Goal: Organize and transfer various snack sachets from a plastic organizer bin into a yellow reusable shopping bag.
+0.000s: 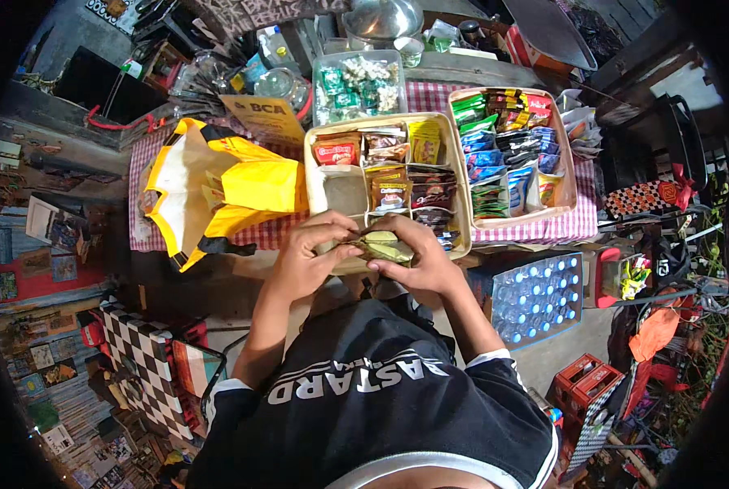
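My left hand (315,246) and my right hand (421,259) come together in front of my chest. Between them are small gold-green sachets (385,244), pinched by the fingers of both hands; how many there are is hard to make out. Just beyond, partly covered by my hands, lies a cream divided tray (309,183) with sachets sorted by kind. Its compartment at the left middle (344,196) shows a bare bottom. Red packets (336,151), brown coffee sachets (389,189) and yellow ones (424,143) fill other compartments.
A yellow bag (258,186) gapes open on the checked tablecloth (429,96), left of the tray. Right of it is a second divided tray (572,175) of sachets. Behind stands a clear tub (317,98) of green-white packets. Bottled water (535,297) sits at the lower right.
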{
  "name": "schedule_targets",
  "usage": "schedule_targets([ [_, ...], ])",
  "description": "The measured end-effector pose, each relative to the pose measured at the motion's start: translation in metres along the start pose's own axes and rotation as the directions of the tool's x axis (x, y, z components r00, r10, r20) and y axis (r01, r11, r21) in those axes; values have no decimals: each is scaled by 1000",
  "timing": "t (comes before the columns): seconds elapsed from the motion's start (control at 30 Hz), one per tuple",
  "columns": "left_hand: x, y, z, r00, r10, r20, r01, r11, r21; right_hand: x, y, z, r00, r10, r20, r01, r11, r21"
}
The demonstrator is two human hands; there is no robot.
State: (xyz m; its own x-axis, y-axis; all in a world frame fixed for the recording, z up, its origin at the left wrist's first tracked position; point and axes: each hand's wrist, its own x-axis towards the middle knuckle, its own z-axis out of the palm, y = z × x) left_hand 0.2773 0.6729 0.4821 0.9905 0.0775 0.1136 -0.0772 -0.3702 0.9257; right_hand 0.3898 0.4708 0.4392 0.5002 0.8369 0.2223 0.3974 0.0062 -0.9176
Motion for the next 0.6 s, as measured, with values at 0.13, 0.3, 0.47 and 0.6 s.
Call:
schedule_targets([
  [0.13, -5, 12, -33, 999, -17, -28, 17, 1000, -2, 30, -28, 7, 998, -70, 0, 70, 997, 38],
  [0.3, -22, 33, -76, 989, 100, -109, -89, 991, 102, 74, -55, 27, 965, -261, 25, 262, 964, -38],
  [0.47, -46, 39, -129, 971, 152, -183, -117, 976, 185, 123, -81, 58, 913, -399, 85, 407, 906, -120],
  [0.6, -59, 26, -172, 941, 247, -233, -188, 950, 250, 157, -99, 88, 865, -476, 160, 498, 853, -154],
])
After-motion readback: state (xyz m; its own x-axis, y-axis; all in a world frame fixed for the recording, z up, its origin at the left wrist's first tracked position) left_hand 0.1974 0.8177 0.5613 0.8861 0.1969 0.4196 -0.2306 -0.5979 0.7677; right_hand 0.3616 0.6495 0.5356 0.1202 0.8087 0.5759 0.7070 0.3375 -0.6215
